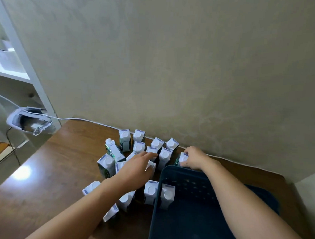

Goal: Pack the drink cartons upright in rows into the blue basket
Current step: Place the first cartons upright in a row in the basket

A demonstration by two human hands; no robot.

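Two bare arms enter the picture from the lower edge. No sleeve is visible on either forearm; both are uncovered as far as the frame shows them. The left grip (135,170) has no glove, and I see no ring on its fingers and no watch or band at the wrist behind it. The right grip (193,159) is also without glove, and the wrist behind it carries no bracelet. The nails are too small to judge.
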